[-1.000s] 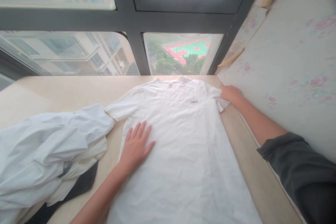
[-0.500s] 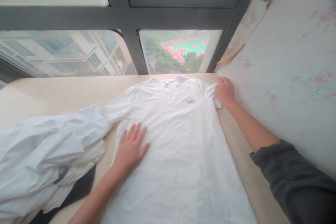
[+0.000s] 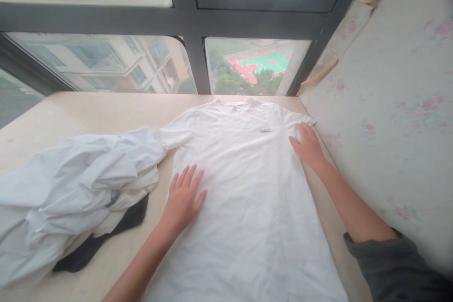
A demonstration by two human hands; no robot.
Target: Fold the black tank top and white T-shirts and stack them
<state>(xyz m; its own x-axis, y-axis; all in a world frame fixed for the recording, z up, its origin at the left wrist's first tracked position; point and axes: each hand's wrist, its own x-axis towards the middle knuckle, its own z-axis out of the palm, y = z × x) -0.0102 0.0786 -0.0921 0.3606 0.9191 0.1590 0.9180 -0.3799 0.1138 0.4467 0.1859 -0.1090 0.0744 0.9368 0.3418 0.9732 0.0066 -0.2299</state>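
A white T-shirt (image 3: 240, 198) with a small dark print on its chest lies spread face up, its collar towards the window. My left hand (image 3: 186, 193) rests on the left side of the shirt's body, fingers spread. At the shirt's right sleeve is my right hand (image 3: 308, 144), its fingers apart and touching the cloth near the cuff. That sleeve now points out to the wall; part of it is hidden behind my fingers. The left sleeve lies flat, its end against a heap of white clothes (image 3: 102, 165).
A black cloth (image 3: 130, 217) sticks out from under the heap on the pale wooden surface (image 3: 81, 111). Dark window frames (image 3: 193, 23) stand along the back edge. On the right rises a wall with flowered, peeling wallpaper (image 3: 389, 118).
The right sleeve has been stretched outward to the wall. My right hand has let go of its end and moved down slightly, fingers opening. The camera view has shifted a little left.
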